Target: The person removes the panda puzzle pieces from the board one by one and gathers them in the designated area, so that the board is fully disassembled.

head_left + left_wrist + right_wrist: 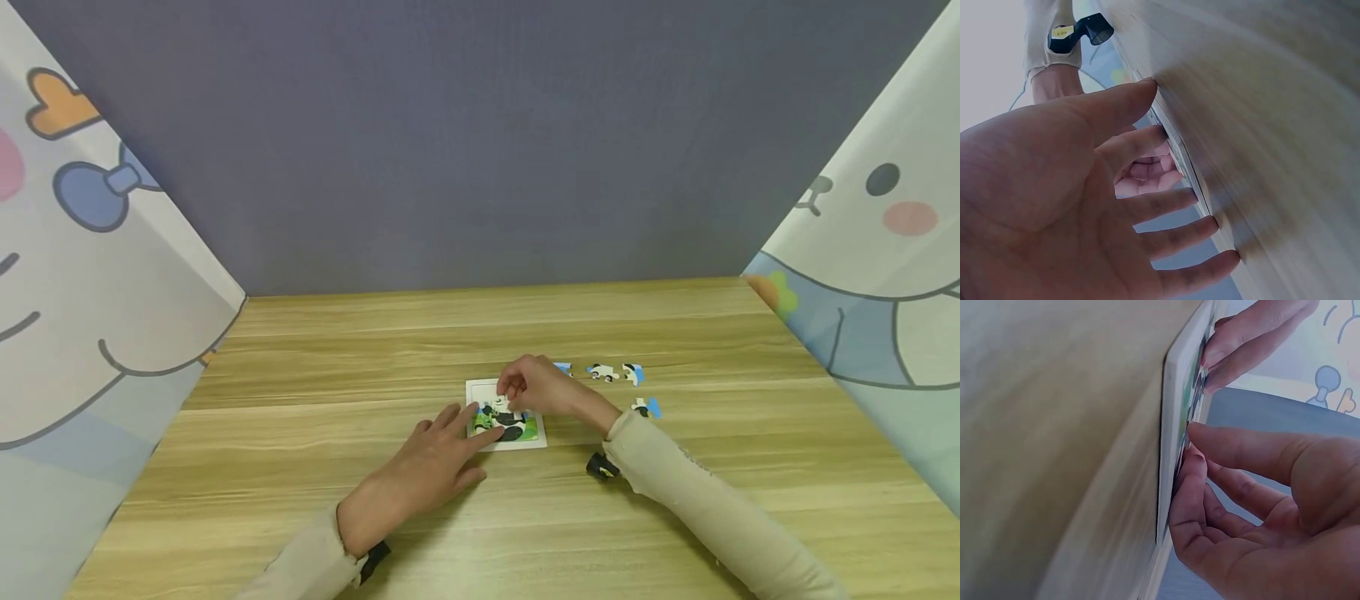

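Over the puzzle tray point(519, 445), the right hand point(542, 387) pinches a panda jigsaw piece point(501, 403), probably light, stiff, best edge-held, while the left hand point(429, 467) rests there, fingers spread.

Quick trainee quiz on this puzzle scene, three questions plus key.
1. Multiple choice: in the head view, where do the loose puzzle pieces lie relative to the puzzle board?
A) To its left
B) To its right
C) Between it and the camera wearer

2. True or false: the left hand is balled into a fist, away from the board.

3. Short answer: what animal is pictured on the board?

Key:
1. B.
2. False; the left hand has its fingers spread, with fingertips on the board.
3. A panda.
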The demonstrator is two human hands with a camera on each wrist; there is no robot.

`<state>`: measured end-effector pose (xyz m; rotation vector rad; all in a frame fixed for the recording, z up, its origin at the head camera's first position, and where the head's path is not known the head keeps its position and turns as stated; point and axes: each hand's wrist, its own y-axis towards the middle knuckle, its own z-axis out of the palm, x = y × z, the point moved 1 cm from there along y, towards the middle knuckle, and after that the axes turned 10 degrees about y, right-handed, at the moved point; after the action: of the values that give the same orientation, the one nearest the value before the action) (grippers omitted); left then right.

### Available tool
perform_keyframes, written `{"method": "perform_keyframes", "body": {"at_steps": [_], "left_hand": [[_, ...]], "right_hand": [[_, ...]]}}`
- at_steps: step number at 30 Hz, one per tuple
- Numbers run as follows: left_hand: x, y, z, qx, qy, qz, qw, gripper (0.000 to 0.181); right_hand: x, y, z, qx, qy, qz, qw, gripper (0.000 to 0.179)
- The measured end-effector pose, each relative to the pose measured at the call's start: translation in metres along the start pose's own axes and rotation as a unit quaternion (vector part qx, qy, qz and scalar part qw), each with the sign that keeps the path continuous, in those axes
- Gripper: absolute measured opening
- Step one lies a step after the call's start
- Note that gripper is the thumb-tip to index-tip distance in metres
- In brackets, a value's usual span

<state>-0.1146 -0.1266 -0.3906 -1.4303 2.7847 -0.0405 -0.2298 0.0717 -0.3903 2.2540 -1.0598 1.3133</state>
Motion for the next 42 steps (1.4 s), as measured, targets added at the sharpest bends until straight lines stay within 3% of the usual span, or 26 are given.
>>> {"method": "perform_keyframes", "body": {"at_steps": [13, 22, 30, 42], "left_hand": [[0.000, 0.002, 0.002, 0.015, 0.014, -0.007, 0.9998, 0.055], [0.000, 0.002, 0.001, 0.019, 0.017, -0.012, 0.9996, 0.054], [0.000, 0.002, -0.001, 0.009, 0.013, -0.010, 0.9998, 0.054], [0.000, 0.002, -0.002, 0.018, -0.002, -0.016, 0.9997, 0.054]], "right_hand": [[-0.005, 0.001, -0.006, 0.001, 0.093, 0.023, 0.9954, 0.015], [-0.006, 0.002, -0.007, 0.008, 0.089, 0.036, 0.9953, 0.013], [-0.011, 0.004, -0.014, 0.025, 0.176, 0.032, 0.9835, 0.015], [-0.008, 0.001, -0.012, -0.001, 0.154, 0.088, 0.9842, 0.015]]}}
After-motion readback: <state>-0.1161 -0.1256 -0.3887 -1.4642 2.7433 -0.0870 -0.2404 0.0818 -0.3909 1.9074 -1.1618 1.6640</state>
